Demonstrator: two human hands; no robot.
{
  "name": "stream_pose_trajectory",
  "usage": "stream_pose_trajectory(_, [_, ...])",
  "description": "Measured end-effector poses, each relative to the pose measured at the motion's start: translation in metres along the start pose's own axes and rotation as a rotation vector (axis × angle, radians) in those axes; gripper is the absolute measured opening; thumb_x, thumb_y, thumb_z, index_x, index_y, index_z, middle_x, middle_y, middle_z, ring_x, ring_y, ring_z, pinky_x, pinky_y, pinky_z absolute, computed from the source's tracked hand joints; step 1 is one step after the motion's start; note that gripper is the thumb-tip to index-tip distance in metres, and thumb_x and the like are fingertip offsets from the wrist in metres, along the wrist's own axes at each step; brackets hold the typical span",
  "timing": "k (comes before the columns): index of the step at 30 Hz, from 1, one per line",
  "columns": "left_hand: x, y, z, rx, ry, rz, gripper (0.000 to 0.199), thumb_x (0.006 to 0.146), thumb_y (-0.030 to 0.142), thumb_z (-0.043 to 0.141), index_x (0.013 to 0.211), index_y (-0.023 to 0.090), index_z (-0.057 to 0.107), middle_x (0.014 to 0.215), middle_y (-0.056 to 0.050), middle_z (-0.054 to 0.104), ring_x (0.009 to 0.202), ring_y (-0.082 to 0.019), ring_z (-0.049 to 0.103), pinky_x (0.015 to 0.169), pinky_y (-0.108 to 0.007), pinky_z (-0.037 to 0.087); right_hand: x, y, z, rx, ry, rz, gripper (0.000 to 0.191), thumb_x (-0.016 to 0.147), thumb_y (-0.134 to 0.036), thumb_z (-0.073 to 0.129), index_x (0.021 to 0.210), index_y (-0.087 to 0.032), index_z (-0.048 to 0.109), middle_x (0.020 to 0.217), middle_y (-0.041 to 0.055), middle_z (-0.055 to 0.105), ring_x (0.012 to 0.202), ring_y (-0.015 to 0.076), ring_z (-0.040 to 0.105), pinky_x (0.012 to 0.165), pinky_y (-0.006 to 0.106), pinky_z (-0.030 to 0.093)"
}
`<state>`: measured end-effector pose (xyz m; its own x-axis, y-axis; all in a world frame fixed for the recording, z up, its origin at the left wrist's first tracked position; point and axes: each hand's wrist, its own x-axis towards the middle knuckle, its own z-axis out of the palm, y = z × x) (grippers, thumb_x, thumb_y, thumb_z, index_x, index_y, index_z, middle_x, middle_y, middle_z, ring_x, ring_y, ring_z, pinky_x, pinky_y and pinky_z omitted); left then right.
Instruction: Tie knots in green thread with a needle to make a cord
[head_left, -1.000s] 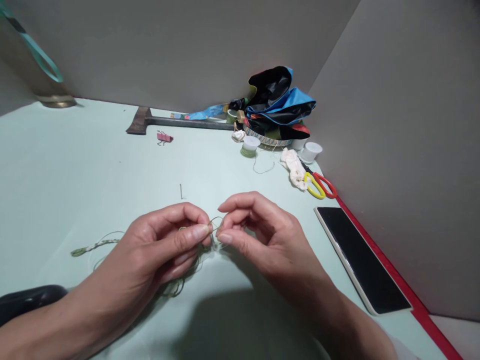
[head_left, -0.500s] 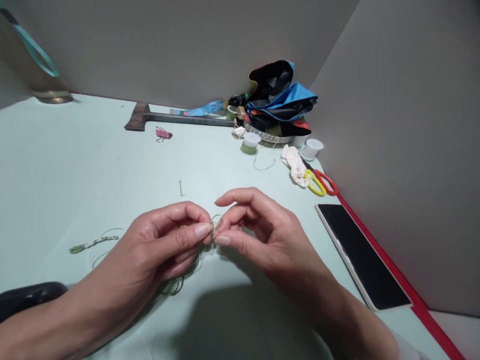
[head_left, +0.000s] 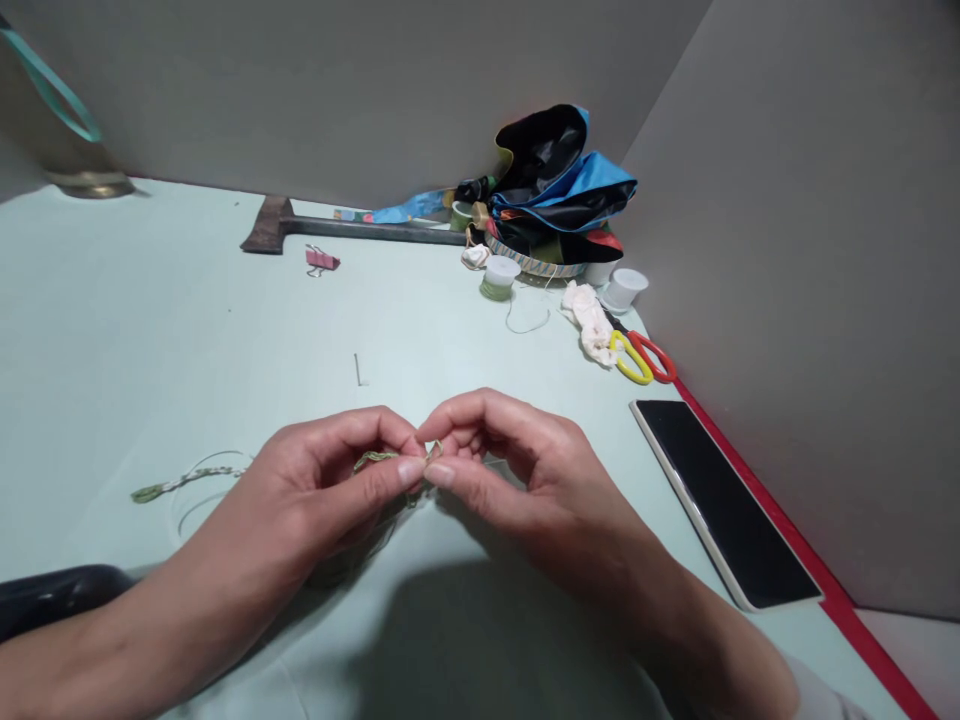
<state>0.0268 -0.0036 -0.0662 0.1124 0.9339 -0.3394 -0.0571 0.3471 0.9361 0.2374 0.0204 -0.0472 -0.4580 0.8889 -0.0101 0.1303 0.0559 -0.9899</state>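
Observation:
Green cord (head_left: pixel 376 457) runs between my two hands, with a small loop standing up at the fingertips and more strands hanging below, partly hidden and blurred. My left hand (head_left: pixel 341 475) pinches the cord between thumb and index finger. Right beside it, my right hand (head_left: pixel 499 460) is closed on the small loop, its thumb and index tips almost touching those of the left. A braided green and white piece (head_left: pixel 187 482) lies on the table to the left of my left wrist, with thin loops of thread around it.
An axe (head_left: pixel 360 230), pink binder clip (head_left: pixel 322 259), green thread spool (head_left: pixel 500 277) and blue-black fabric bundle (head_left: pixel 562 190) lie at the back. Scissors (head_left: pixel 634 358) and a phone (head_left: pixel 727 500) are on the right. A small metal pin (head_left: pixel 358 369) lies beyond my hands; a dark object (head_left: pixel 60 600) is lower left.
My right index finger has come down and closed towards the thumb at the cord. The loop now stands between both hands' fingertips. The whole view has shifted slightly.

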Motion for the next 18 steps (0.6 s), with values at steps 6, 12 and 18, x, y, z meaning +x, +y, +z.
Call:
stream_pose_trajectory(6, [0.0049,-0.0072,-0.0052,0.013,-0.060,0.091,0.021,0.083,0.039,0.107,0.077,0.028,0.090,0.058,0.005,0.056,0.051,-0.010,0.039,0.042,-0.016,0.032,0.0006,0.0011,0.0007,-0.069,0.058,-0.057,0.011,0.101,-0.018,0.074,0.094,-0.026,0.070,0.090,-0.0041,0.077,0.087,0.0158,0.071,0.083,0.031,0.056])
stream_pose_trajectory(12, [0.0067,-0.0029,-0.0004,0.041,0.008,0.049,0.024,0.075,0.040,0.108,0.074,0.026,0.089,0.055,0.006,0.053,0.050,-0.009,0.035,0.041,-0.015,0.028,-0.0007,0.0033,-0.0020,0.038,0.081,-0.051,0.015,0.105,-0.024,0.083,0.091,-0.025,0.079,0.085,-0.0049,0.079,0.083,0.0155,0.072,0.082,0.031,0.058])
stream_pose_trajectory(18, [0.0048,-0.0007,-0.0023,0.053,0.058,-0.041,0.034,0.070,0.050,0.108,0.078,0.025,0.086,0.060,0.003,0.056,0.054,-0.012,0.039,0.044,-0.017,0.031,-0.0038,0.0007,-0.0019,0.002,0.247,-0.173,0.013,0.102,-0.021,0.089,0.091,-0.026,0.085,0.097,-0.0019,0.090,0.096,0.0185,0.082,0.094,0.034,0.064])
